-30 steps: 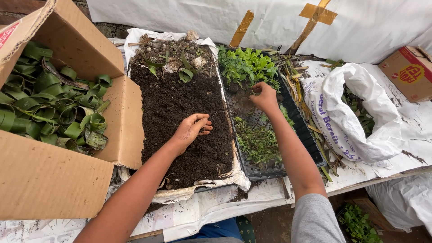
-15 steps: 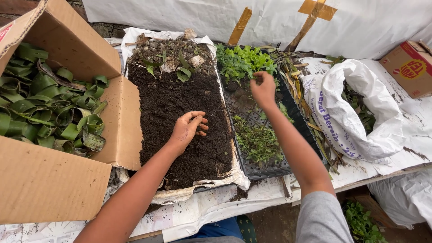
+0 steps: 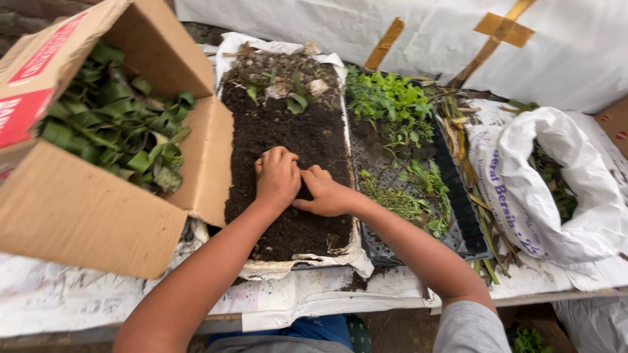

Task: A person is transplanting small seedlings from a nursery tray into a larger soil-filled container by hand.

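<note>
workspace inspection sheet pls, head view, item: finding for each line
surface: table covered in stained white paper
job's things: tray of dark soil; seedling tray to its right, partly planted
clutter: cardboard box of curled green leaf strips at left; white sack and loose stalks at right
grippers: left hand and right hand side by side, pressed on the soil, nothing visibly held
cables: nothing seen
surroundings: white sheet with yellow tape behind

A workbench covered in white printed sheeting [image 3: 78, 301] carries an open brown cardboard box [image 3: 85, 216], two black plastic seedling trays [image 3: 458, 216] and a white woven sack [image 3: 556, 196].
</note>
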